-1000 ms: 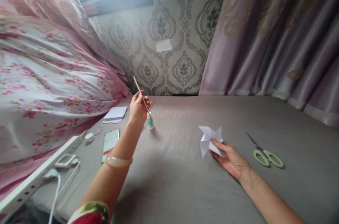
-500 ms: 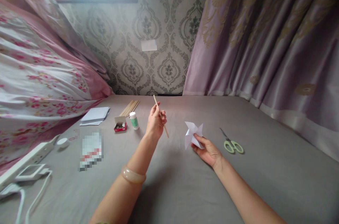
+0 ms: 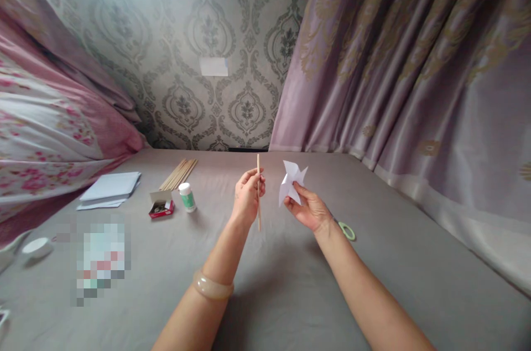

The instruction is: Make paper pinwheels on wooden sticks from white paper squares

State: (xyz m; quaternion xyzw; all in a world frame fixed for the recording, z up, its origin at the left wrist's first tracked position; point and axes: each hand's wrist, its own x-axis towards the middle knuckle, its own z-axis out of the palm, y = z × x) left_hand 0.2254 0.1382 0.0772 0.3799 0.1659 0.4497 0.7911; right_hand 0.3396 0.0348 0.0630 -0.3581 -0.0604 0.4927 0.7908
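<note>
My left hand (image 3: 248, 193) pinches a thin wooden stick (image 3: 259, 212) and holds it upright above the grey bed sheet (image 3: 269, 284). Just to its right, my right hand (image 3: 309, 211) grips a folded white paper pinwheel (image 3: 291, 180), lifted off the sheet. Stick and pinwheel are a short gap apart, side by side. A pale bangle (image 3: 213, 286) sits on my left wrist.
A bundle of wooden sticks (image 3: 180, 173), a small green-labelled bottle (image 3: 187, 197), an open red box (image 3: 161, 207) and a stack of white paper (image 3: 110, 189) lie at left. Green scissors (image 3: 347, 230) peek out behind my right wrist. A roll of tape (image 3: 36, 247) lies far left. Curtains hang at right.
My left hand carried the stick from beside the bottle toward the middle and turned it upright. My right hand lifted the pinwheel off the sheet toward the stick. The view shifted right.
</note>
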